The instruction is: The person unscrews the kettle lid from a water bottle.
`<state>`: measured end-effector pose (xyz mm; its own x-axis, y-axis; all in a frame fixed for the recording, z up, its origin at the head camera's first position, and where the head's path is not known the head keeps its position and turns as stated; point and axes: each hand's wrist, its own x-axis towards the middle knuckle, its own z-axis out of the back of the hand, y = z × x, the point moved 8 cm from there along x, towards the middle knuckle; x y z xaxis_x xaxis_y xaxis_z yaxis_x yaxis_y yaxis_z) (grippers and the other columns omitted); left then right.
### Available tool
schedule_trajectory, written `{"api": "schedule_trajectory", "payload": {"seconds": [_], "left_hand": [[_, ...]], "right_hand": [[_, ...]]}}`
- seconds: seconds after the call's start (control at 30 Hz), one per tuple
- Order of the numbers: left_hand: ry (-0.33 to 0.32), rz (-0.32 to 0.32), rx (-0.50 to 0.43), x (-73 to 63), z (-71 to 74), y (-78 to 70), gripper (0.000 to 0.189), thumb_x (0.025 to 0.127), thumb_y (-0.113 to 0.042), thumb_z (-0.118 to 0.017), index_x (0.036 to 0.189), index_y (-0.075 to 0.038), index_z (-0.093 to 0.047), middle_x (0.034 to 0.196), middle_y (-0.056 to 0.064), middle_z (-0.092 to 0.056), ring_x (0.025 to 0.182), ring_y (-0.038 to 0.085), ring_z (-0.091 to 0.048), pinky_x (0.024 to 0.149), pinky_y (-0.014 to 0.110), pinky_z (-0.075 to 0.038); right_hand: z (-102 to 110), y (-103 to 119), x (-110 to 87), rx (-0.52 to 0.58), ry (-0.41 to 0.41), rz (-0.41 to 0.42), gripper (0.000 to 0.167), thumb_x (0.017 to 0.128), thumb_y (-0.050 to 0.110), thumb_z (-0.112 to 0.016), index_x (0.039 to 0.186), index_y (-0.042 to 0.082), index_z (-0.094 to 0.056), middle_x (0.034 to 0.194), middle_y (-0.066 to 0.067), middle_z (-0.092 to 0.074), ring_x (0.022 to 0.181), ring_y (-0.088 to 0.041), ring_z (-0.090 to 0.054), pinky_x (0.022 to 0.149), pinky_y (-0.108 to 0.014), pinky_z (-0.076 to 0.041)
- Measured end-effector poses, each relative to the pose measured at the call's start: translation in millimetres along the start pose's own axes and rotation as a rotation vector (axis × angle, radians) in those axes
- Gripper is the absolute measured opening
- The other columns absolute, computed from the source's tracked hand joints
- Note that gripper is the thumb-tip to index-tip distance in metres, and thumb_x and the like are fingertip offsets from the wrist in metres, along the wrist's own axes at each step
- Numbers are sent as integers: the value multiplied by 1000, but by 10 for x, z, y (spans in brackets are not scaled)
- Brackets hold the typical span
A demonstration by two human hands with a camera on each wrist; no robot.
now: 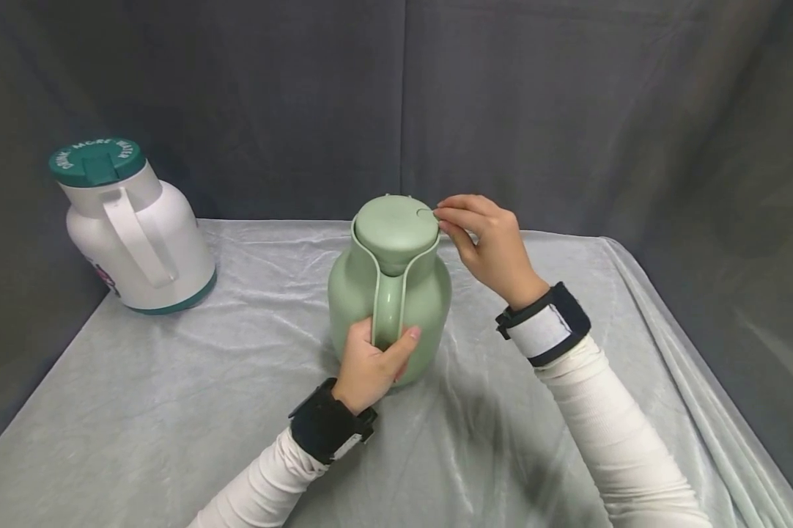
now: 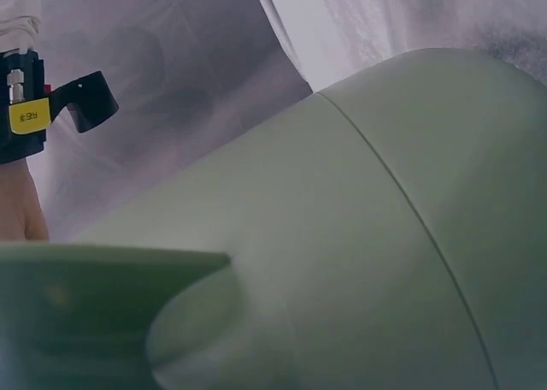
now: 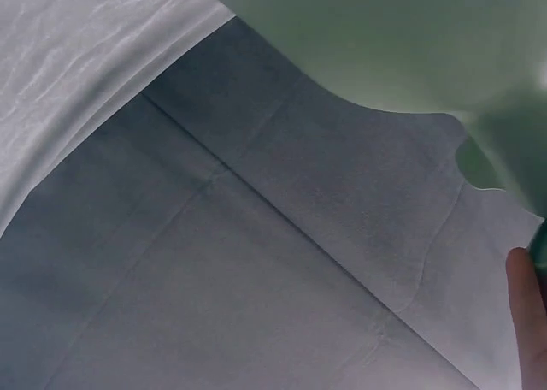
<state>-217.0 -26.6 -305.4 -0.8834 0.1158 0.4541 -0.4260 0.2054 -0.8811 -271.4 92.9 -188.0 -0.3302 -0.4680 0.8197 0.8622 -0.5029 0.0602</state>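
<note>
A pale green thermos jug (image 1: 418, 323) stands upright on the cloth, its handle (image 1: 388, 299) facing me. Low on that handle, my left hand (image 1: 368, 361) grips it with the thumb pointing to the right. The round green lid (image 1: 395, 221) sits in the jug's mouth. At the lid's right edge, the thumb and fingertips of my right hand (image 1: 487, 238) pinch the rim. The left wrist view is filled by the jug's body (image 2: 342, 219) and part of the handle. In the right wrist view, the jug's underside of the neck (image 3: 376, 48) shows beside one finger (image 3: 526, 313).
A white jug (image 1: 166, 235) with a teal lid (image 1: 97, 162) stands at the back left, its handle toward me. Light grey velvety cloth (image 1: 172, 411) covers the table. A dark grey curtain (image 1: 271, 110) hangs behind and at both sides.
</note>
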Motion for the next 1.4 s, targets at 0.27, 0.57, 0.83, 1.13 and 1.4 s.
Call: {"api": "schedule_trajectory", "payload": {"seconds": [0.27,0.57,0.83,1.13,1.4], "left_hand": [[3,-14,14,0,6,-10,31,85,-1,-56,57,3,-44,41,0,-37,34,8,-36,35,24,-31],[6,0,10,-2,12,6,32,85,-2,-56,56,3,-43,41,-2,-36,35,8,-36,36,23,-31],[13,2,18,0,9,6,33,85,-2,-56,56,2,-42,41,-1,-36,35,8,-36,36,24,-30],[28,-5,7,-7,-11,0,33,85,-1,-57,55,1,-42,41,0,-36,35,8,-36,36,24,-30],[43,-18,-11,-11,-10,-6,32,85,0,-56,56,1,-42,41,3,-35,35,9,-35,36,25,-30]], "right_hand": [[-33,-64,29,8,16,23,13,81,-3,-64,93,-5,-69,95,-18,-63,87,-28,-60,67,-33,-49],[-87,-114,73,-21,48,39,13,81,-2,-64,93,-4,-69,94,-18,-62,86,-28,-58,65,-32,-48],[-135,-181,167,-2,109,16,13,79,-4,-66,91,-4,-70,94,-16,-65,89,-28,-60,73,-35,-49],[-188,-232,286,36,191,31,15,76,-9,-67,90,-4,-70,94,-16,-67,87,-28,-63,68,-35,-50],[-270,-259,384,48,264,45,16,75,-9,-68,90,-4,-70,94,-16,-67,88,-29,-63,70,-36,-51]]}}
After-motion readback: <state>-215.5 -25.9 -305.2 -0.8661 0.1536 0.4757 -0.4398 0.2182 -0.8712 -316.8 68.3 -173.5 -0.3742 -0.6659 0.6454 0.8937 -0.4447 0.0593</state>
